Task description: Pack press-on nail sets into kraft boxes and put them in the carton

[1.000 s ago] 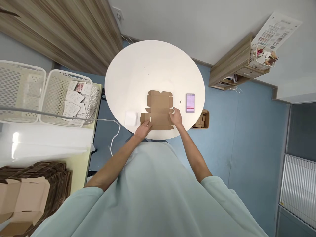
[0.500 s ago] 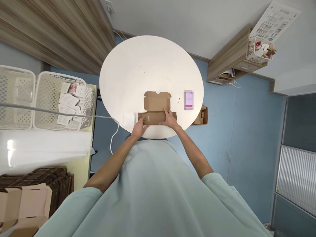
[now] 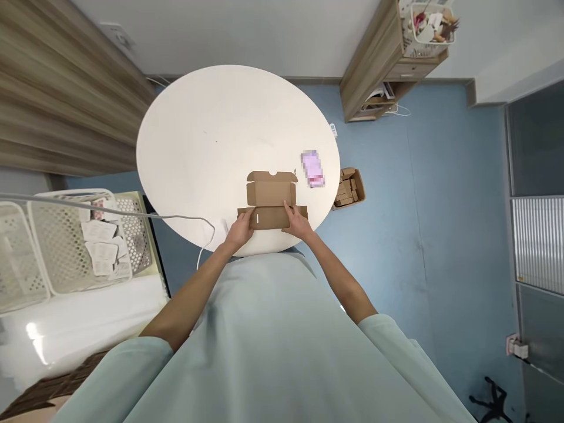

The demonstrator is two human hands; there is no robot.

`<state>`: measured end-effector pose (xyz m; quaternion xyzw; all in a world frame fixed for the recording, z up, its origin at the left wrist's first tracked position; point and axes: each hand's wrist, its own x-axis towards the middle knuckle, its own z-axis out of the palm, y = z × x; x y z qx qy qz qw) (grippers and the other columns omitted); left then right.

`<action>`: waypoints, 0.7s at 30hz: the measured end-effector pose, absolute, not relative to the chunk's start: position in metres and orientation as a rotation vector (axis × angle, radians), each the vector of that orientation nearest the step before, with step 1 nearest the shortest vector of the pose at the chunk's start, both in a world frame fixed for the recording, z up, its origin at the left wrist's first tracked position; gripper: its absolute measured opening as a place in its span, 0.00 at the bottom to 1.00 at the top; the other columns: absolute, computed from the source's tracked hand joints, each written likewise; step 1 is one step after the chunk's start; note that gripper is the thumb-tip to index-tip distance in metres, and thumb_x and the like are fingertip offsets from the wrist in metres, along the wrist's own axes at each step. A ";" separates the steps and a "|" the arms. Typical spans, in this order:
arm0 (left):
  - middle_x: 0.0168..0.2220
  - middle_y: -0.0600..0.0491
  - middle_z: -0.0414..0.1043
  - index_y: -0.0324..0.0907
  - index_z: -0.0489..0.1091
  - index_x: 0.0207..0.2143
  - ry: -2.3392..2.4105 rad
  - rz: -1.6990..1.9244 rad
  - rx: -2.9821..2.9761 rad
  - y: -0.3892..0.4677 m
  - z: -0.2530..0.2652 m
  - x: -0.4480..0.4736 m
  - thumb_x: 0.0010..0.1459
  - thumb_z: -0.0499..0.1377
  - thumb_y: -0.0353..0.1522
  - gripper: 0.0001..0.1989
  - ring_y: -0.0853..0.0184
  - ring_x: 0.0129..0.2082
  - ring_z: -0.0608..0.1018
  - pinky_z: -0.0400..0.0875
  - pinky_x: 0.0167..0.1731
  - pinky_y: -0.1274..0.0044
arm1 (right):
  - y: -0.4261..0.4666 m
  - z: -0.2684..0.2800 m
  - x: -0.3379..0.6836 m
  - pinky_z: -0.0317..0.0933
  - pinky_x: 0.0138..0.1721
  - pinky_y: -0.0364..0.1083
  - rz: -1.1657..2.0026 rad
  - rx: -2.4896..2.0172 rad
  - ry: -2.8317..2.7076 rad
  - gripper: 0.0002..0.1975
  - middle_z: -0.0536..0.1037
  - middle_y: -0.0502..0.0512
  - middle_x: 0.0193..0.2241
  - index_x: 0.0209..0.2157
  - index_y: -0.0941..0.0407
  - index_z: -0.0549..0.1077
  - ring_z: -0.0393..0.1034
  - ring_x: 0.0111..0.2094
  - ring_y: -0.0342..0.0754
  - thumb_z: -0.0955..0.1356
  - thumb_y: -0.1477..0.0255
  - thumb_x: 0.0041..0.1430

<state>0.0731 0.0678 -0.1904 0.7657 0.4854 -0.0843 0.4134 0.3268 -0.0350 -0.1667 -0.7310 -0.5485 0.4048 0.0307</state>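
A brown cardboard box (image 3: 271, 194), opened out with its tabbed lid panel pointing away from me, lies near the front edge of the white oval table (image 3: 189, 123). At its left end, my left hand (image 3: 240, 231) is closed on a side flap. My right hand (image 3: 298, 224) grips the near panel toward the right, thumb at the front edge and fingers over the fold. A small white item (image 3: 224, 227) sits beside my left hand, partly covered by it. Farther right on the table is a phone (image 3: 312, 169) with a blurred pink screen.
A white cable (image 3: 185, 218) crosses from the left over the table's edge. Left of the table stands a white basket (image 3: 57, 235) with white cards. A carton of small brown boxes (image 3: 350, 189) rests on the floor at right, and a wooden cabinet (image 3: 374, 53) stands behind.
The view has shifted and turned, so table, phone and baskets appear moved. Both hands stay on the cardboard box, which still lies opened out.
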 end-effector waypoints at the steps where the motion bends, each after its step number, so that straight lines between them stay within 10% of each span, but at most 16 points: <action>1: 0.62 0.39 0.73 0.41 0.58 0.75 1.204 -0.249 1.955 0.070 -0.189 0.078 0.59 0.57 0.22 0.41 0.49 0.57 0.80 0.77 0.57 0.61 | -0.038 -0.166 0.329 0.77 0.52 0.54 1.252 -2.256 -1.683 0.67 0.59 0.69 0.72 0.81 0.41 0.31 0.74 0.62 0.63 0.81 0.68 0.59; 21: 0.64 0.30 0.68 0.35 0.64 0.68 1.475 -0.330 2.135 0.094 -0.164 0.108 0.65 0.61 0.35 0.31 0.40 0.64 0.72 0.73 0.58 0.56 | -0.065 -0.162 0.334 0.77 0.50 0.54 1.179 -2.406 -1.478 0.63 0.58 0.71 0.73 0.81 0.42 0.31 0.75 0.61 0.63 0.78 0.69 0.63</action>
